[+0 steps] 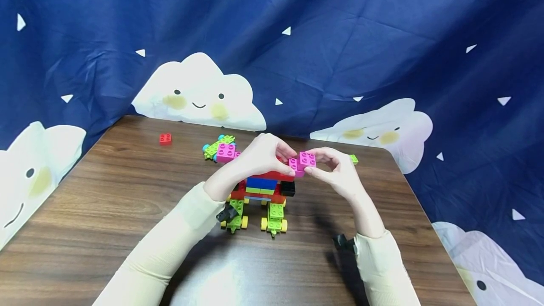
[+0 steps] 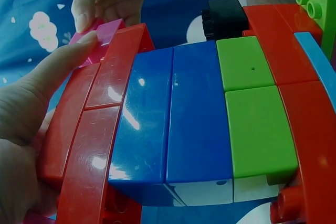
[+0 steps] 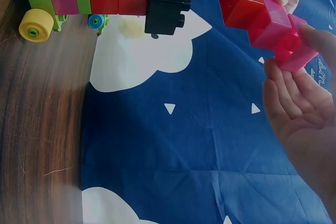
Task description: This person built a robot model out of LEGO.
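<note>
A toy brick model (image 1: 261, 183) stands on the table, with red, blue and green layers above wheeled green feet. My left hand (image 1: 265, 157) grips its red top layer (image 2: 121, 66), thumb on a pink brick (image 1: 296, 168) at the right end and fingers behind. Between thumb and fingers, my right hand (image 1: 337, 171) pinches another pink brick (image 1: 308, 159). In the right wrist view this outer pink brick (image 3: 300, 53) sits against the inner pink brick (image 3: 270, 22), offset to the side. Whether its studs are fully pressed together cannot be told.
A loose red brick (image 1: 165, 139) lies at the far left of the table (image 1: 127, 202). Behind the model is a green wheeled piece (image 1: 218, 148); a pink block (image 1: 225, 153) shows at the model's left. A green piece (image 1: 353, 159) peeks out behind my right hand. A blue curtain hangs behind.
</note>
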Demonstrator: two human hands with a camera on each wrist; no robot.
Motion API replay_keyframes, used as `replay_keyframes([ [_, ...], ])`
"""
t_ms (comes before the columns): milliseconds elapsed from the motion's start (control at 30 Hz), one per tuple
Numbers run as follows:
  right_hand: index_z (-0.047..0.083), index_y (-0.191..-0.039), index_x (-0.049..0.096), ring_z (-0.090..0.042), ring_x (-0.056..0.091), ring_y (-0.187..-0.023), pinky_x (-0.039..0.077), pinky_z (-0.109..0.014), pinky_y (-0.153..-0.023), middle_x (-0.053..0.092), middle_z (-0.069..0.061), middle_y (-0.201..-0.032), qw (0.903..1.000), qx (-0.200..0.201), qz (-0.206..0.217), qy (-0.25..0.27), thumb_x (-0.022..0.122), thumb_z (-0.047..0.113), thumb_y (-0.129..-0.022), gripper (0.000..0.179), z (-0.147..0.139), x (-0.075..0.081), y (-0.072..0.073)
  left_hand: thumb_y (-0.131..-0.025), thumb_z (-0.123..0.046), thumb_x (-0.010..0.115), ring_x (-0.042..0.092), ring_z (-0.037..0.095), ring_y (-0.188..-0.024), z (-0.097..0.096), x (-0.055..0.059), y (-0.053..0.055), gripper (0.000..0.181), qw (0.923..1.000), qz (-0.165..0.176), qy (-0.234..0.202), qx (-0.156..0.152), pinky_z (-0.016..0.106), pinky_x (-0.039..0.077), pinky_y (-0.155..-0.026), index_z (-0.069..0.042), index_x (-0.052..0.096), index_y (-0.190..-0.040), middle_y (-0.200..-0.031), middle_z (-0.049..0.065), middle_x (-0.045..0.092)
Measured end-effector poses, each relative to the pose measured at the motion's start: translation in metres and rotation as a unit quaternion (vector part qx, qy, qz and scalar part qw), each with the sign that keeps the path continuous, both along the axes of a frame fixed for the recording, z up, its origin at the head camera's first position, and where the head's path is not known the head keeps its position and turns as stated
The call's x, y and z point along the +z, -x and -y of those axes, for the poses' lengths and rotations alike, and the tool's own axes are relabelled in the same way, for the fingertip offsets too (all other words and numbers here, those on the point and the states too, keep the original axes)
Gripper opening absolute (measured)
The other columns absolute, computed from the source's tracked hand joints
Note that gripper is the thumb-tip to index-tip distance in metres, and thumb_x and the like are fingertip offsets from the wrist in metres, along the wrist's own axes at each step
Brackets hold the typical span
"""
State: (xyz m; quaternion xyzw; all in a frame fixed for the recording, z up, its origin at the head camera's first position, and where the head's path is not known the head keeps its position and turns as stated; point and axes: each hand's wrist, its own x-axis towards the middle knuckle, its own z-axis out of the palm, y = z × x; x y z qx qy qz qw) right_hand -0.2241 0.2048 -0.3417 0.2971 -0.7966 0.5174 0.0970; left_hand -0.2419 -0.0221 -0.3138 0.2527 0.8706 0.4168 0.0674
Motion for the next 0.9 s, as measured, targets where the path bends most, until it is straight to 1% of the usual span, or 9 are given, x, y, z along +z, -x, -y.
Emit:
replay_keyframes([
  [333,-0.008,-0.108,0.066,-0.002,0.067,-0.089,0.052,-0.016,-0.087,0.071,0.017,-0.094,0.9999,0.013,-0.008,-0.003,0.075,-0.009,-0.077,0.032,-0.0002,0.0014,-0.0001,-0.076,-0.024,0.085,0.069,0.014,-0.092,0.0006,-0.0002,-0.0007,0.043,1.0,0.002,-0.003,0.001,0.025,0.056,-0.08,-0.011,0.073,-0.115,-0.109,0.003,0.075],
  [667,-0.009,-0.108,0.066,-0.002,0.068,-0.09,0.053,-0.017,-0.086,0.071,0.016,-0.094,0.9998,0.018,0.0,0.002,0.075,-0.009,-0.078,0.031,-0.0011,0.0006,-0.0002,-0.075,-0.024,0.085,0.069,0.014,-0.092,0.0008,0.0004,-0.0017,0.043,0.9999,0.007,-0.008,0.003,0.025,0.056,-0.08,-0.011,0.073,-0.115,-0.108,0.003,0.075],
  [900,-0.009,-0.108,0.066,-0.002,0.067,-0.09,0.053,-0.018,-0.087,0.071,0.016,-0.095,0.9998,0.021,-0.001,0.001,0.075,-0.009,-0.078,0.032,-0.0018,0.0007,-0.001,-0.075,-0.023,0.085,0.069,0.015,-0.092,0.0005,-0.0012,-0.002,0.043,0.9999,0.006,-0.013,0.002,0.025,0.056,-0.079,-0.01,0.073,-0.114,-0.107,0.003,0.075],
])
